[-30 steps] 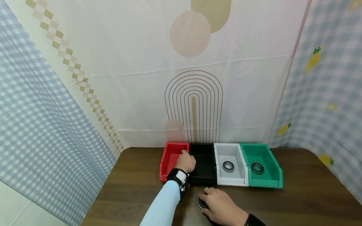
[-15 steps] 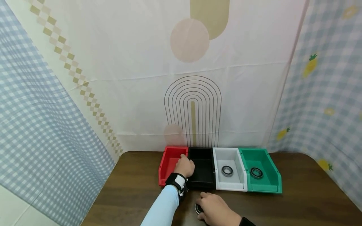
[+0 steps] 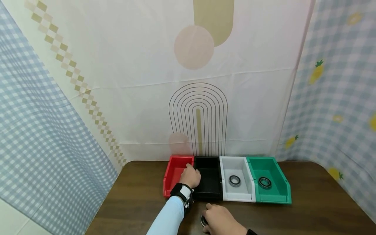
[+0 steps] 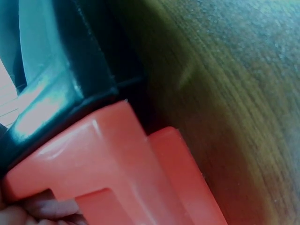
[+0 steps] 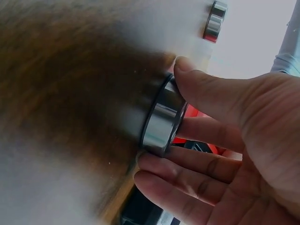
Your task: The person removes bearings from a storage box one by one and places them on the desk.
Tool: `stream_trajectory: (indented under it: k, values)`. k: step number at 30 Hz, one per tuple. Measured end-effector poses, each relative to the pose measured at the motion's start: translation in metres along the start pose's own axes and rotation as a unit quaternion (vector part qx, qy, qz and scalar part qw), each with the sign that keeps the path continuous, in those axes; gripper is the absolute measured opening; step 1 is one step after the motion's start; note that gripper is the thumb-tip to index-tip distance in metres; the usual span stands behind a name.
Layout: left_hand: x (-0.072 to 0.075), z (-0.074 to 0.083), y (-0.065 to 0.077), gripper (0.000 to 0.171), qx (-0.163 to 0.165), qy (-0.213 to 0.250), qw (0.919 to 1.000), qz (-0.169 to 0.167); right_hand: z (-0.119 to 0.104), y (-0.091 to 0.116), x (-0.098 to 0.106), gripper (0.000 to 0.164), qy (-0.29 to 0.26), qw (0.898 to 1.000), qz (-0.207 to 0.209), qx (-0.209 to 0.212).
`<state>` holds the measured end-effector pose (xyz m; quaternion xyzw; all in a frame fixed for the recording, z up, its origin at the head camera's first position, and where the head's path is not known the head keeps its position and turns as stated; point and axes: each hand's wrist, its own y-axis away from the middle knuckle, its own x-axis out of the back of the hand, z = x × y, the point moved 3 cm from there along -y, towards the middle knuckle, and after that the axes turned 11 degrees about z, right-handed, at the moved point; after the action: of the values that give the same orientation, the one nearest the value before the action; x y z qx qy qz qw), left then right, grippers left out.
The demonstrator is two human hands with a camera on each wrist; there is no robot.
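My left hand (image 3: 190,177) lies over the adjoining walls of the red bin (image 3: 175,169) and the black bin (image 3: 208,179). In the left wrist view its curled fingers (image 4: 42,208) show behind the red bin's cut-out edge, gripping the wall. My right hand (image 3: 221,221) is on the table in front of the black bin. It holds a ball bearing (image 5: 161,119), a shiny metal ring on edge in the right wrist view, thumb on one side and fingers on the other. In the head view this hand covers most of the bearing.
A white bin (image 3: 239,194) and a green bin (image 3: 273,198) continue the row rightward; each contains one bearing. Another bearing (image 5: 215,21) stands out farther off in the right wrist view. Behind the wooden table (image 3: 135,195) hangs a patterned cloth (image 3: 147,114).
The whole scene sits a little lower in the head view. My right hand has shifted slightly left with its bearing. The left hand keeps its place on the bin walls.
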<state>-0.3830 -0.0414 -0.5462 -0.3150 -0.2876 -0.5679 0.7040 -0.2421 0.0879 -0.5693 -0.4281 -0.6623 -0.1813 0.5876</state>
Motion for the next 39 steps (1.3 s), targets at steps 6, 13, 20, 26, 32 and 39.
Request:
stream_trajectory:
  k: [6, 13, 20, 26, 32, 39]
  values:
    - [0.002, 0.0, 0.002, 0.069, -0.001, 0.019, 0.9998, 0.005, -0.004, -0.001, 0.003, 0.021, 0.011, 1.0, -0.002, -0.002]
    - [0.013, 0.007, 0.012, 0.067, 0.002, 0.006, 0.9999, 0.009, 0.012, -0.001, -0.024, 0.023, 0.009, 1.0, 0.001, 0.006]
    - [0.011, 0.009, 0.014, 0.066, -0.006, 0.006, 0.9998, 0.018, 0.017, -0.001, -0.033, 0.027, 0.017, 1.0, -0.005, -0.012]
    - [0.012, 0.012, 0.015, 0.064, -0.01, -0.009, 0.9994, 0.031, 0.02, -0.001, -0.038, 0.029, 0.029, 1.0, -0.001, -0.007]
    - [0.012, 0.012, 0.016, 0.054, -0.032, -0.053, 0.994, 0.09, 0.008, -0.001, -0.021, 0.032, 0.029, 0.999, -0.03, -0.034]
    - [0.013, 0.017, 0.028, 0.051, -0.088, -0.101, 0.976, 0.171, -0.01, 0.004, 0.034, 0.045, 0.018, 0.999, -0.02, -0.037]
